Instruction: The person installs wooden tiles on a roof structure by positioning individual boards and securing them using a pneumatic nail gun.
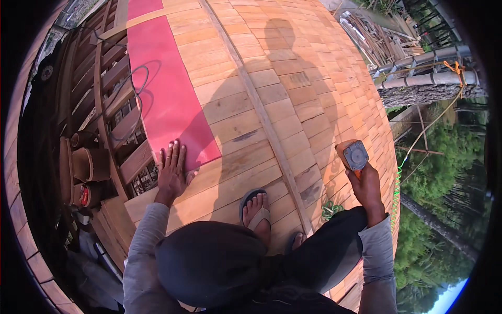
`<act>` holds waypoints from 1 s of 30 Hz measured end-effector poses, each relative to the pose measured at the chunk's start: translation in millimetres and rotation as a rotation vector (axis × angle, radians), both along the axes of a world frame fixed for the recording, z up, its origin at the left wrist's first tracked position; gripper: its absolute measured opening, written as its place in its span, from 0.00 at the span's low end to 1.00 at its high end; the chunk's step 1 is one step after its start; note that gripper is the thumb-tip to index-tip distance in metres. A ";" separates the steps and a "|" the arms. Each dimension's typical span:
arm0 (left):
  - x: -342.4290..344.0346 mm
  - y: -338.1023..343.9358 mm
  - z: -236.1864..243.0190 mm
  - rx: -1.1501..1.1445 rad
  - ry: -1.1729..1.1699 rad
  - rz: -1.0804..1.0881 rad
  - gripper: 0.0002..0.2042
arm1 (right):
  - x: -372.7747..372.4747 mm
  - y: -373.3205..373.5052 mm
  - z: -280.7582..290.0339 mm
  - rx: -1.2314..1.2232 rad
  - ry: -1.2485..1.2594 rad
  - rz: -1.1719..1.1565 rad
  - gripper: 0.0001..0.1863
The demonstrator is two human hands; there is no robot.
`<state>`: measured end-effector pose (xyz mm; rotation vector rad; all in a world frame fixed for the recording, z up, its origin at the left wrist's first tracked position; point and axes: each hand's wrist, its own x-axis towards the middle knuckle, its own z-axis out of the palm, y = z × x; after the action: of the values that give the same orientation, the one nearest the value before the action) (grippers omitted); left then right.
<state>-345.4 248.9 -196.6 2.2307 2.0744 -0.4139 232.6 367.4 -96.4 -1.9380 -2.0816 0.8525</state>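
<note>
My left hand [172, 171] lies flat, fingers stretched out, on the near end of a long red sheet [170, 89]. The sheet rests along the left edge of overlapping wooden shingles [235, 123]. At the right, my right hand [367, 189] is closed around the orange handle of a nail gun [356, 154], whose square grey cap faces up. It is held over the shingles, apart from the sheet. Beneath it, a green coiled hose [331, 210] shows near my knee; where the hose joins the tool is hidden.
A narrow wooden batten [256, 104] runs lengthwise over the shingles. Left of the sheet, the open wooden framework [117, 73] has gaps; a black cable [138, 99] loops across it, and brown pouches [89, 165] sit there. Trees and a rope [436, 118] lie beyond the right edge.
</note>
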 end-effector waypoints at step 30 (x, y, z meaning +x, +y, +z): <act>1.9 7.6 9.7 -0.003 -0.197 0.164 0.45 | -70.8 -18.4 164.8 0.176 -0.078 0.065 0.28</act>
<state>-343.5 256.4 -186.9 1.9887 2.1273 -0.1768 161.8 348.9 68.3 -1.8492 -2.1929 0.5916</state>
